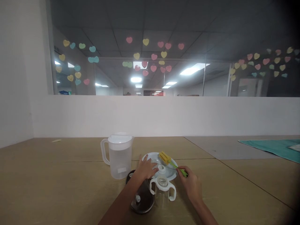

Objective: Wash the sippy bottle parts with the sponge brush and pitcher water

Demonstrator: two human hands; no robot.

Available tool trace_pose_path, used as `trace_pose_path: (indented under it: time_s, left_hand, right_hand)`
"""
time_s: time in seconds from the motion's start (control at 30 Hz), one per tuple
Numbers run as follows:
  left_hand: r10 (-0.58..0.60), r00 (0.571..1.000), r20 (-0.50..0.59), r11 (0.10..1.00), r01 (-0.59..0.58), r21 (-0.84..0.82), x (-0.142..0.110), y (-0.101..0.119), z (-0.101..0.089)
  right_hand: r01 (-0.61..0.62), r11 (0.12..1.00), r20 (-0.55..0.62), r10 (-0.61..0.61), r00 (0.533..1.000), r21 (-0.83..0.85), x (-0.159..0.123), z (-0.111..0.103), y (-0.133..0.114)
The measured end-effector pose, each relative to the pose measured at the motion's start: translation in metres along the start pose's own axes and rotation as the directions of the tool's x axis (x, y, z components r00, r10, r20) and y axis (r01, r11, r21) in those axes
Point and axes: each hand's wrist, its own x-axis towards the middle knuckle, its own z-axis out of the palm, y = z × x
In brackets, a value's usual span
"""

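Note:
A pale blue plate (152, 156) lies on the wooden table, with a small white round part (161, 169) on it. My left hand (145, 168) rests on the plate's near left rim, fingers reaching toward that white part. My right hand (191, 182) is closed on the green handle of a bottle brush (170, 162), whose yellow sponge head sits over the plate. A clear baby bottle (163, 188) with a white two-handled collar stands just in front of the plate, between my hands.
A translucent water pitcher (119, 156) with a white lid stands left of the plate. A dark glass pot lid (142, 197) lies under my left forearm. A teal cloth (274, 147) lies at the far right. A white low wall and a window run behind the table.

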Motion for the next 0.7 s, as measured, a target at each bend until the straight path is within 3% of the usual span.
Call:
trace_pose_path:
  time_s: [0.1,0.23,0.4,0.53,0.7]
  left_hand:
    - [0.004,1.0,-0.009,1.0,-0.004,0.009,-0.001,0.0,-0.005]
    - [-0.005,1.0,-0.003,1.0,0.005,-0.019,-0.003,-0.003,-0.013]
    - [-0.018,1.0,-0.007,0.995,0.017,-0.097,-0.004,-0.007,-0.022]
    - [-0.005,1.0,-0.027,0.986,0.0,-0.168,-0.005,-0.011,-0.024]
    - [-0.018,0.992,-0.122,0.974,-0.01,-0.227,-0.004,-0.011,-0.03]
  right_hand:
    - [0.033,0.999,-0.009,-0.033,0.999,0.014,-0.001,-0.001,-0.002]
    - [0.034,0.999,0.066,-0.036,0.997,0.039,-0.003,0.003,-0.001]
    - [-0.048,0.971,0.131,0.017,0.991,0.234,-0.002,0.005,-0.003]
    - [-0.184,0.913,0.146,0.139,0.979,0.363,0.002,0.003,-0.007]
    - [-0.402,0.806,0.176,0.362,0.915,0.433,0.006,-0.002,-0.008]
